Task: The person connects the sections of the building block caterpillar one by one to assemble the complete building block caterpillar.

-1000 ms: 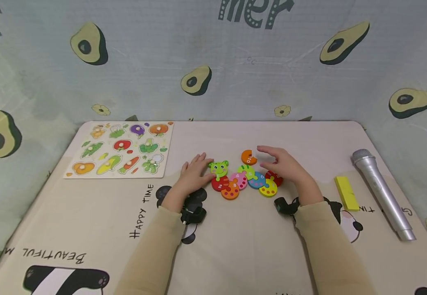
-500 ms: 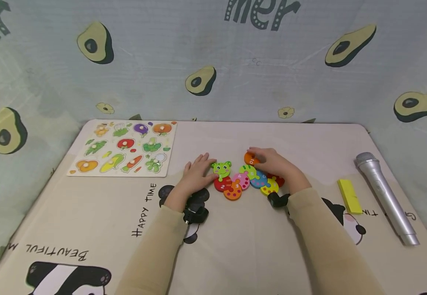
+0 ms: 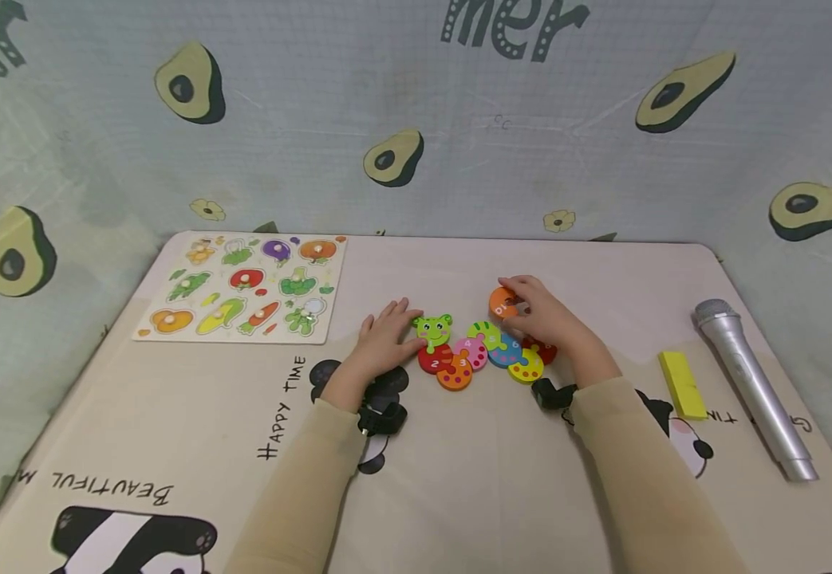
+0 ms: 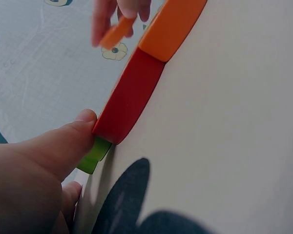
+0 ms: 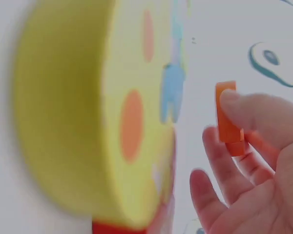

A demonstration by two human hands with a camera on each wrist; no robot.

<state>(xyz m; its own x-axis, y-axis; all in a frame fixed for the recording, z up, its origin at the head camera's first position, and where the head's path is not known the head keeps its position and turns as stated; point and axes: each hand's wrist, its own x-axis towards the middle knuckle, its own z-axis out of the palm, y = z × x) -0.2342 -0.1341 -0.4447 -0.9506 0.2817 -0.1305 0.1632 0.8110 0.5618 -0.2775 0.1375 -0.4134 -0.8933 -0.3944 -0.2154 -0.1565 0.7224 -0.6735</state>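
Note:
A caterpillar puzzle of joined, numbered round pieces lies mid-table, led by a green head piece (image 3: pixel 433 331) with a face. Beside that head rests my left hand (image 3: pixel 383 344), fingers spread and fairly straight, with thumb and forefinger touching its left side. In the left wrist view the thumb lies against the red piece (image 4: pixel 129 100) and green piece (image 4: pixel 94 156). My right hand (image 3: pixel 548 319) pinches an orange puzzle piece (image 3: pixel 503 303) between thumb and fingers, lifted above the table in the right wrist view. Under that hand, a dark red piece (image 3: pixel 546 351) is partly hidden beside the yellow piece (image 3: pixel 526 367).
A vegetable peg puzzle board (image 3: pixel 236 331) lies at the back left. To the right are a yellow block (image 3: pixel 682 385) and a silver microphone (image 3: pixel 756 391). An avocado-print sheet (image 3: pixel 502 159) rises behind the table's far edge.
My right hand has come to the orange piece, taken hold of it and moved it slightly right. The left hand stays at the green head. The whole head view has shifted slightly.

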